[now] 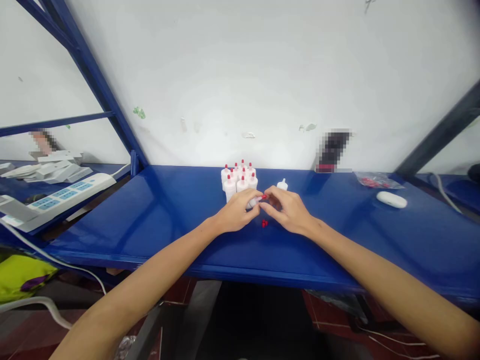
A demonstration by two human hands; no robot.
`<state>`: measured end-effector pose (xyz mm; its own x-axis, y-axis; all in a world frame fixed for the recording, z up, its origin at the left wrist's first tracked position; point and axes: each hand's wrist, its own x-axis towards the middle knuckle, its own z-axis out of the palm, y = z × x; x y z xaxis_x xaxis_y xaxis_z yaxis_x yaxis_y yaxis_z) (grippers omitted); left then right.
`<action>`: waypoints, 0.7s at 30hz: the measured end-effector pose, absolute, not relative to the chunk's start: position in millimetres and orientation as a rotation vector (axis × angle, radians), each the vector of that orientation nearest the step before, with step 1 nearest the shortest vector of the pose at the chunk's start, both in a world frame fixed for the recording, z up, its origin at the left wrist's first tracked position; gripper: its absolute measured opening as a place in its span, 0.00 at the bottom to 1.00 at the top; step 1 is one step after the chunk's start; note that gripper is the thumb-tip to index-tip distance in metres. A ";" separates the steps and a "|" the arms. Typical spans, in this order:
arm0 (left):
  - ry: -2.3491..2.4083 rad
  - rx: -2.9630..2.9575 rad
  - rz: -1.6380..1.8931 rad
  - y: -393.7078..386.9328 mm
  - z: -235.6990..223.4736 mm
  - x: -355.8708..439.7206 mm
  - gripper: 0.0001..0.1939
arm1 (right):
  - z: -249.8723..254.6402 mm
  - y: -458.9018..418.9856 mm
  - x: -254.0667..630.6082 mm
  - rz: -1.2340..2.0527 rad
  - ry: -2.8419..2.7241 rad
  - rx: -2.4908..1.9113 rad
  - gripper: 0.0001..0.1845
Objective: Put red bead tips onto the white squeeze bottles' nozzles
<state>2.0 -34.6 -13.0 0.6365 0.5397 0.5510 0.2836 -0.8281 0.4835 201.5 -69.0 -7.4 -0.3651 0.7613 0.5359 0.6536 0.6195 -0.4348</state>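
My left hand [240, 210] is closed around a small white squeeze bottle [253, 202], tilted so that its nozzle points right. At the nozzle tip is a red cap [263, 197], pinched by the fingers of my right hand [287, 209]. Just below the hands, a few loose red caps [264, 223] lie on the blue table [168, 215]. Behind my left hand several white bottles with red caps [230, 186] stand upright in a group. One uncapped white bottle [282, 184] stands behind my right hand, its lower part hidden.
To the right are a clear plastic bag of red caps [377, 181] and a white oval case [391, 199]. A dark blurred-out object [333, 150] leans on the wall. At left sit a white power strip [63, 200] and stacked white boxes [56, 167]. Blue metal posts [93, 80] frame the table.
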 end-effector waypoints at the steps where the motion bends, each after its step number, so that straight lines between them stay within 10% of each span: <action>1: 0.655 2.508 0.994 -34.4 -13.2 1.9 0.10 | -5.8 -69.2 201.1 0.214 -2.153 -1.111 0.14; 21: 0.576 2.740 0.881 -33.9 -8.4 -7.8 0.14 | 2.0 -58.2 219.4 0.475 -2.458 -1.173 0.15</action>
